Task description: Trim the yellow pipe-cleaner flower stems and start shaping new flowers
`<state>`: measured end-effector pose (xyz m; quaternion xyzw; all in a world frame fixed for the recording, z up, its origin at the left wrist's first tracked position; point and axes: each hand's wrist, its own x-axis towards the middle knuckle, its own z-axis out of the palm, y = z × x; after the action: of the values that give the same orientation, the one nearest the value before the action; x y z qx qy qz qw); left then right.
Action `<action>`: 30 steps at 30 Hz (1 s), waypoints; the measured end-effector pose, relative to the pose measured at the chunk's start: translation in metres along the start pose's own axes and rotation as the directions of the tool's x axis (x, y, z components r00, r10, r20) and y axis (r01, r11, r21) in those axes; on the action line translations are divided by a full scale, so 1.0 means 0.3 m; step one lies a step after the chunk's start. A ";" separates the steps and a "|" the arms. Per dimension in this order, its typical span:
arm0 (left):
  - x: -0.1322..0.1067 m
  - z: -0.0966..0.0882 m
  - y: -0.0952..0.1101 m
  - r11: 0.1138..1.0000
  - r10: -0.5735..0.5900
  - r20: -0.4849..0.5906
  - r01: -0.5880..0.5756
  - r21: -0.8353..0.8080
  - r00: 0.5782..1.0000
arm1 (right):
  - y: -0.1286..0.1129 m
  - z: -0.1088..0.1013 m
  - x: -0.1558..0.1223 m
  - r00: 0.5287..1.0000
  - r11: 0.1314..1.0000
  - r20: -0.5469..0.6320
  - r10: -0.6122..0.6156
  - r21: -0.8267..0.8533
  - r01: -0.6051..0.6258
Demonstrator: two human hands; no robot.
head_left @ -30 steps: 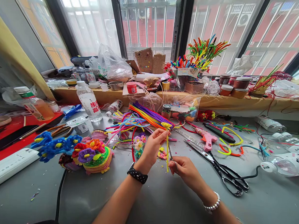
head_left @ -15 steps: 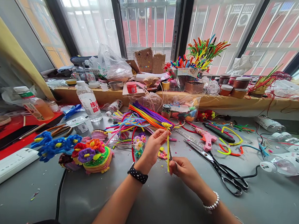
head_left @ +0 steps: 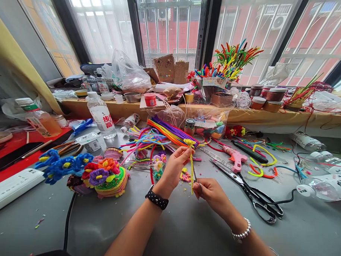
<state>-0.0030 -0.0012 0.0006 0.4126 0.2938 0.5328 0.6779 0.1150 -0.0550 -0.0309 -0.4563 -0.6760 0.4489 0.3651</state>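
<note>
Pinched in the fingers of my left hand (head_left: 180, 162) is a yellow pipe cleaner (head_left: 192, 177), its stem hanging down and a bunched yellow shape at its top. My right hand (head_left: 209, 191) is closed on a small pair of scissors (head_left: 195, 176), whose blades point up right beside the stem. Whether the blades touch the stem I cannot tell. Yellow and pink fuzz scraps (head_left: 185, 175) lie on the table behind the hands. To the left sits a cluster of pipe-cleaner flowers (head_left: 103, 174), blue, red, orange and purple.
Large black-handled scissors (head_left: 252, 192) and a pink glue gun (head_left: 234, 158) lie at the right. Behind the hands is a bundle of purple and orange pipe cleaners (head_left: 173, 131). Water bottles (head_left: 102, 116) stand at the back left; a white power strip (head_left: 13, 188) lies at the left.
The hands have barely moved. The lower end of the yellow stem sits slightly higher, and the small scissors have shifted a little beside it.
</note>
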 end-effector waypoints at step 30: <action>-0.014 0.008 0.008 0.994 -0.049 0.074 0.041 0.096 0.996 | -0.009 0.002 -0.006 0.997 0.997 0.058 -0.054 -0.057 0.057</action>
<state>-0.0031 -0.0055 0.0038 0.4575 0.3020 0.4868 0.6801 0.1141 -0.0574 -0.0286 -0.4350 -0.7113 0.4315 0.3445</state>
